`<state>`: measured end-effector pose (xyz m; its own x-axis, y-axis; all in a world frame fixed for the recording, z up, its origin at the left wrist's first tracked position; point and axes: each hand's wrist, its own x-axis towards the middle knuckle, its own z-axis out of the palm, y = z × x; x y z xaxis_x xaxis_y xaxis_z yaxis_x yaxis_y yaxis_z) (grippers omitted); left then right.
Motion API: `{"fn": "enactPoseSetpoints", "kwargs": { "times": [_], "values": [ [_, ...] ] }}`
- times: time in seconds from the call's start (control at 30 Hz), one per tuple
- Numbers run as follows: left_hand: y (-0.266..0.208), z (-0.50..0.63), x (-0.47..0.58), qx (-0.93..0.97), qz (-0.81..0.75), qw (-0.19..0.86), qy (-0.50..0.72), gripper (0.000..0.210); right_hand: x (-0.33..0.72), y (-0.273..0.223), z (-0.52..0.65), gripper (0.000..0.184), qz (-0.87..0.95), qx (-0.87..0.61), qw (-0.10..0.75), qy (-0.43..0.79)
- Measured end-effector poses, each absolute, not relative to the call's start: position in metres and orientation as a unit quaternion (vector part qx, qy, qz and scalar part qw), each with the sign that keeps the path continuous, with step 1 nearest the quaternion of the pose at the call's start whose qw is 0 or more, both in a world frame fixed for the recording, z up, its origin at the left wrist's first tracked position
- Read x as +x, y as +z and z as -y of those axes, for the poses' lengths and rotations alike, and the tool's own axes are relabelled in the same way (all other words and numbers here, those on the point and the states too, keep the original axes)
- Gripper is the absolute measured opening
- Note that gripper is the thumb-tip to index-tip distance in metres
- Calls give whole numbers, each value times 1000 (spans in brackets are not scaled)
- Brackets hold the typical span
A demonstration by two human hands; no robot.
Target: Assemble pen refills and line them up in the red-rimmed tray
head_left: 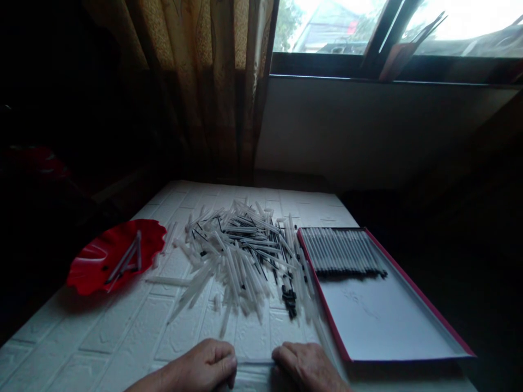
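At the table's near edge my left hand [208, 366] and my right hand [304, 367] face each other, fingers closed. Between them stretches a pale translucent pen barrel [254, 360], one end in each hand; its ends are hidden by the fingers. Beyond them lies a loose heap of clear pen barrels [241, 272] mixed with thin dark refills [249, 231]. Small black caps [289, 299] are gathered at the heap's right side. To the right, a row of pens [341, 250] with black ends fills the far part of a shallow red-rimmed box [388, 326].
A red wavy-edged plate [87, 267] on the left holds a few pens [128, 258]. The white table [122, 326] has a brick-pattern cover. Behind it hang a patterned curtain [204, 81] and a window [327, 27] over a pale wall.
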<state>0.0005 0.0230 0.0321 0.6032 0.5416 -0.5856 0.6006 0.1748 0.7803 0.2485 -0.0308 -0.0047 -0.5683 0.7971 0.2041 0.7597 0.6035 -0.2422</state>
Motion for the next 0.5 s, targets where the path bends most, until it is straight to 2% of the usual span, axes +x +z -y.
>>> {"fn": "enactPoseSetpoints", "kwargs": {
  "times": [0.2, 0.5],
  "values": [
    [33, -26, 3, 663, -449, 597, -39, 36, 245, -15, 30, 32, 888, -416, 195, 2],
    [31, -26, 4, 632, -467, 617, -46, 39, 243, -21, 31, 33, 883, -428, 191, -15]
  ]
}}
